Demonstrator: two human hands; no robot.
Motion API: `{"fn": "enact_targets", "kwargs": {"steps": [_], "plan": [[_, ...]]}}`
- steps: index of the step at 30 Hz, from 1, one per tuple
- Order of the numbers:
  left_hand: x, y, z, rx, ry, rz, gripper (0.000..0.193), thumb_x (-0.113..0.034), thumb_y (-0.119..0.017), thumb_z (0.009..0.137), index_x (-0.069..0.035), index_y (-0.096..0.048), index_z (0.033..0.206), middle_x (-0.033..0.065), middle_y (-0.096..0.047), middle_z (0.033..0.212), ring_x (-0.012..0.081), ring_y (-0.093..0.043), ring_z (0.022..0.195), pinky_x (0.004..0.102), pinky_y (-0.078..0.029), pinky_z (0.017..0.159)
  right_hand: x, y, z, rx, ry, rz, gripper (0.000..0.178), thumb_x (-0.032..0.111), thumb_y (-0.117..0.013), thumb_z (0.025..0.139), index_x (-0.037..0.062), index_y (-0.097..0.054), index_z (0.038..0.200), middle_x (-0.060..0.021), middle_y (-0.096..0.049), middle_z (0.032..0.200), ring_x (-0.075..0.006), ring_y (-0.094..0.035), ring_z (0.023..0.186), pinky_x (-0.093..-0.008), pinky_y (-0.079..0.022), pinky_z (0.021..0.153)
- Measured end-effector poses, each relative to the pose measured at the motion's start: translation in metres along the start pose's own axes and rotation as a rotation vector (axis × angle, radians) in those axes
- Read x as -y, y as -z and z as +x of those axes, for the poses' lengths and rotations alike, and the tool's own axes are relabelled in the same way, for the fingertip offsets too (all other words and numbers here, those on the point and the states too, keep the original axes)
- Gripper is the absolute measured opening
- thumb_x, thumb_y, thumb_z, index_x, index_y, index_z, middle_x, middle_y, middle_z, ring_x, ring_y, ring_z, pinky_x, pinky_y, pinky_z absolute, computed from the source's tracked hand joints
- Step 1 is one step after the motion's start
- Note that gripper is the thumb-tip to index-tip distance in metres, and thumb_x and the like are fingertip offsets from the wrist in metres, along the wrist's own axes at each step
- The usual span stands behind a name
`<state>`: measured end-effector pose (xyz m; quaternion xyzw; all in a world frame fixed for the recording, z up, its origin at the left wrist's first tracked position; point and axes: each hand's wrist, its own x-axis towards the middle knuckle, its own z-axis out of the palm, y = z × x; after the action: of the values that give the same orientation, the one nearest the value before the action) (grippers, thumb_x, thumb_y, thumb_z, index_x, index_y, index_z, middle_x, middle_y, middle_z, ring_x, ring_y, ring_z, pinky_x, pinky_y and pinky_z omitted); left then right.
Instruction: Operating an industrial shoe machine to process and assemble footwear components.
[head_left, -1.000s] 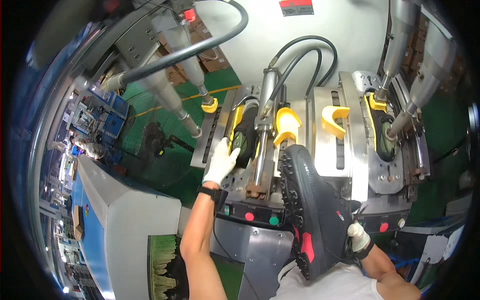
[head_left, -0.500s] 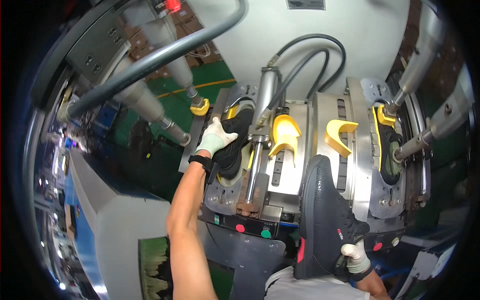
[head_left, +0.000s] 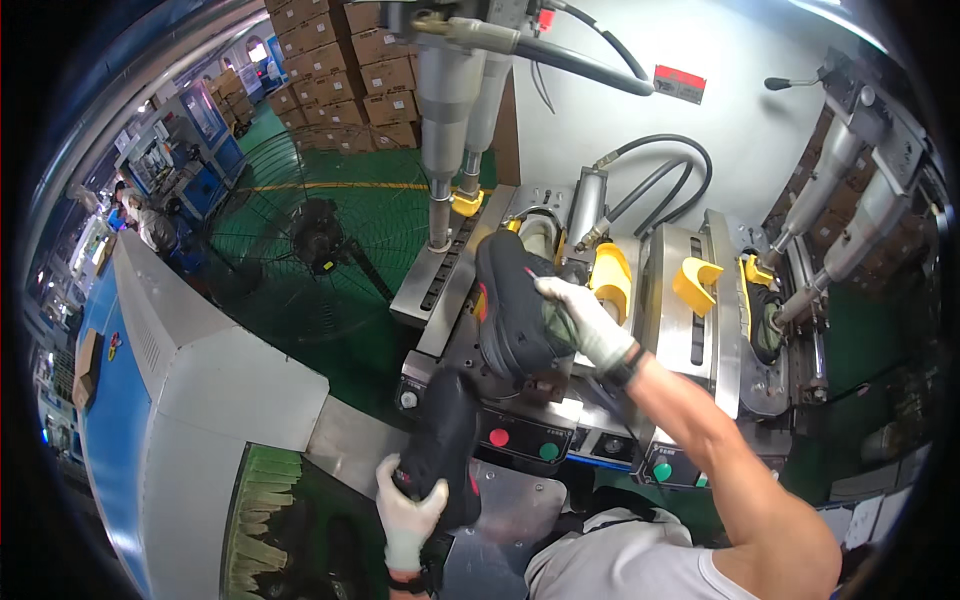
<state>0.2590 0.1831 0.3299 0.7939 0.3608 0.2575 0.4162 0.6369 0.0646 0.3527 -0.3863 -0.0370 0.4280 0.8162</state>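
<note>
My left hand (head_left: 408, 508), in a white glove, is closed around a black shoe (head_left: 447, 435), which is held near the machine's front left corner. My right hand (head_left: 592, 322), gloved too, grips a second black shoe (head_left: 503, 305) with a dark green lining by its opening. That shoe is tilted over the machine's left station (head_left: 543, 228) and hides much of it; whether it touches the station I cannot tell. Another dark shoe (head_left: 765, 322) sits in the right station, under metal press rods (head_left: 808, 295).
Two yellow curved pads (head_left: 612, 280) (head_left: 697, 285) stand on the machine's middle blocks. Red and green buttons (head_left: 499, 437) line its front. At left are a grey cabinet (head_left: 210, 400) with a green brush strip (head_left: 270, 490) and a large fan (head_left: 318, 235). Boxes (head_left: 330, 75) are stacked behind.
My left hand has taken a shoe from the left station and brought it toward me. My right hand has carried its shoe up and left to that station. The view has turned left.
</note>
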Motion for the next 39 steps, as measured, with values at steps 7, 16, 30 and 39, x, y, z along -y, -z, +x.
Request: {"fn": "enact_targets", "kwargs": {"steps": [7, 16, 30, 39], "plan": [[0.097, 0.019, -0.156, -0.005, 0.487, 0.232, 0.089, -0.043, -0.090, 0.068, 0.000, -0.052, 0.136, 0.0258, -0.069, 0.113, 0.0429, -0.067, 0.106, 0.0471, -0.054, 0.093, -0.036, 0.013, 0.146, -0.535, 0.296, -0.654, 0.042, 0.020, -0.080, 0.076, -0.0084, -0.070, 0.105, -0.0163, -0.073, 0.097, -0.0271, -0.069, 0.086, -0.0395, -0.055, 0.076], [0.200, -0.027, -0.259, -0.088, 0.573, 0.370, 0.078, -0.027, -0.088, 0.067, -0.001, -0.053, 0.131, 0.0217, -0.060, 0.123, 0.0404, -0.059, 0.118, 0.0476, -0.049, 0.099, -0.012, 0.014, 0.199, -0.442, 0.133, -0.947, 0.028, 0.016, -0.079, 0.076, -0.0021, -0.075, 0.097, -0.0114, -0.073, 0.087, -0.0252, -0.069, 0.072, -0.0376, -0.054, 0.066], [0.197, -0.062, -0.244, -0.056, 0.394, 0.416, 0.082, -0.021, -0.088, 0.065, -0.001, -0.049, 0.134, 0.0246, -0.055, 0.120, 0.0457, -0.053, 0.115, 0.0528, -0.046, 0.100, -0.019, 0.068, 0.257, -0.768, 0.215, -1.384, 0.055, 0.033, -0.070, 0.079, -0.0115, -0.067, 0.111, -0.0322, -0.066, 0.121, -0.0400, -0.069, 0.114, -0.0393, -0.055, 0.099], [0.192, -0.065, -0.254, -0.057, 0.428, 0.458, 0.082, -0.030, -0.087, 0.071, -0.003, -0.049, 0.138, 0.0238, -0.055, 0.131, 0.0428, -0.053, 0.125, 0.0514, -0.048, 0.103, -0.015, 0.085, 0.215, -0.630, 0.182, -1.732, 0.083, 0.059, -0.064, 0.083, -0.0139, -0.065, 0.122, -0.0358, -0.058, 0.137, -0.0464, -0.056, 0.130, -0.0403, -0.043, 0.112]]}}
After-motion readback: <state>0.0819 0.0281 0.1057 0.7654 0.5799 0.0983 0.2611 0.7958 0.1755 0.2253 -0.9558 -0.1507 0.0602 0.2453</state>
